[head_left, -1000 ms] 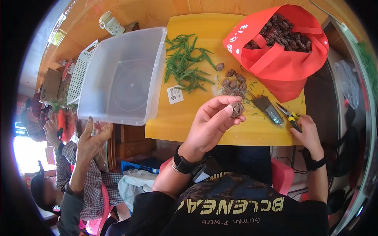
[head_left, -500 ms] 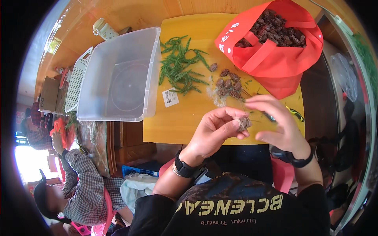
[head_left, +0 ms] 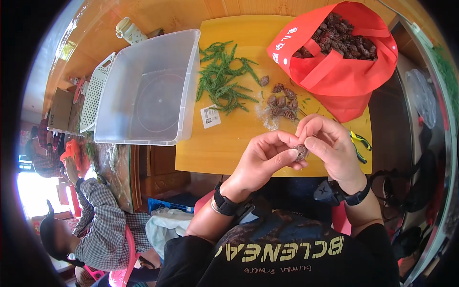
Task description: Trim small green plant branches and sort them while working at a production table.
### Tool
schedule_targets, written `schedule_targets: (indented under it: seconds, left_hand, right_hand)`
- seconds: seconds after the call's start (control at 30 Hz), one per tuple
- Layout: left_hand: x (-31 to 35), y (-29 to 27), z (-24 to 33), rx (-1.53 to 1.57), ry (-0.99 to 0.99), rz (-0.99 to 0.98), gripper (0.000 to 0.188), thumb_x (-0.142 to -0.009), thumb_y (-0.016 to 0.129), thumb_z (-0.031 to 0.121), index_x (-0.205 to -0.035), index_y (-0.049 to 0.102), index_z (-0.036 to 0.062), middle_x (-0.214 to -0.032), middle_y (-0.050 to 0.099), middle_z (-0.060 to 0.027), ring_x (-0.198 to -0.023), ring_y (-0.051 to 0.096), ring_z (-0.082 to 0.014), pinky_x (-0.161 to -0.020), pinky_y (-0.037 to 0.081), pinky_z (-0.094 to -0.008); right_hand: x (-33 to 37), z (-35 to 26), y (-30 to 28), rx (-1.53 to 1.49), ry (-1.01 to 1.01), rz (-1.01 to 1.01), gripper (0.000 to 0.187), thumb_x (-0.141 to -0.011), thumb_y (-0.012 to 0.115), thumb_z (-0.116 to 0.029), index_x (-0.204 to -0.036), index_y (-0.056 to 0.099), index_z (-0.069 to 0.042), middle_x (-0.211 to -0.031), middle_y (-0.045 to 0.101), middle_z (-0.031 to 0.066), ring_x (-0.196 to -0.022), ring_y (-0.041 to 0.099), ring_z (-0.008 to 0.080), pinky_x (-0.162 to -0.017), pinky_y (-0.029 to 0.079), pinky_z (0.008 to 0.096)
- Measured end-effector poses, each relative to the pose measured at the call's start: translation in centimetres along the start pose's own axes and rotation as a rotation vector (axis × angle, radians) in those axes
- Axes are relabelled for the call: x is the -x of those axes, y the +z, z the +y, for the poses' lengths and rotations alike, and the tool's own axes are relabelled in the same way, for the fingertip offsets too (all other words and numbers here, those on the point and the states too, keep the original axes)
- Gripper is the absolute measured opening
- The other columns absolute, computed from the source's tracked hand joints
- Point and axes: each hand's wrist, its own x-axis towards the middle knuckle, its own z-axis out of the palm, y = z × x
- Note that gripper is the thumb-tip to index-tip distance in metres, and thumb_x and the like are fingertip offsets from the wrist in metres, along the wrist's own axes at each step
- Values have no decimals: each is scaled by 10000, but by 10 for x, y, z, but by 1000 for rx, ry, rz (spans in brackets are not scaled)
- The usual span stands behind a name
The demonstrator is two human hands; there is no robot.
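"Two hands, the left hand and the right hand, are sharing one pine cone. How are the fingers holding?"

"Left thumb and forefinger are pinching the cone. Right thumb and forefinger are bunching close together at its upper right. What those right tips are pinching, if anything, I'm not managing to tell; too small from here."

"Handling it well: what is that asking?"

"My judgement: the left pinch should be doing the steadying, pressing firmly without crushing scales. The right tips should be making the small, fine movements, pulling gently so the cone isn't twisting loose."

"And the cone, relative to the fingers?"

"It is sitting at the left thumb's tip, just below the right fingertips, hanging above the yellow table. A cone cluster is lying beyond the fingertips, a red bag standing farther off, to the right. Pliers are resting right of the right fingers, untouched. Green sprigs are lying beyond the left fingers, leftward; a clear bin is standing farther left."
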Motion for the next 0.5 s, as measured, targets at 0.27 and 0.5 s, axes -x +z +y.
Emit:
schedule_targets:
  seconds: [0.27,0.5]
  left_hand:
    - [0,-3,-1,77,-48,-21,208,-893,547,93,-1079,547,1,-926,614,-119,-791,630,-191,-698,515,-258]
    - [-2,-10,-3,173,-84,-66,226,-902,545,114,-1095,550,-3,-976,598,-87,-826,641,-193,-729,527,-254]
  right_hand:
    - [0,3,-11,-61,-38,-89,218,-848,614,-177,-944,549,8,-1007,535,86,-892,521,132,-777,422,250]
    - [1,10,-12,-26,-43,-29,237,-857,605,-165,-991,550,22,-1045,542,97,-933,538,143,-819,430,268]
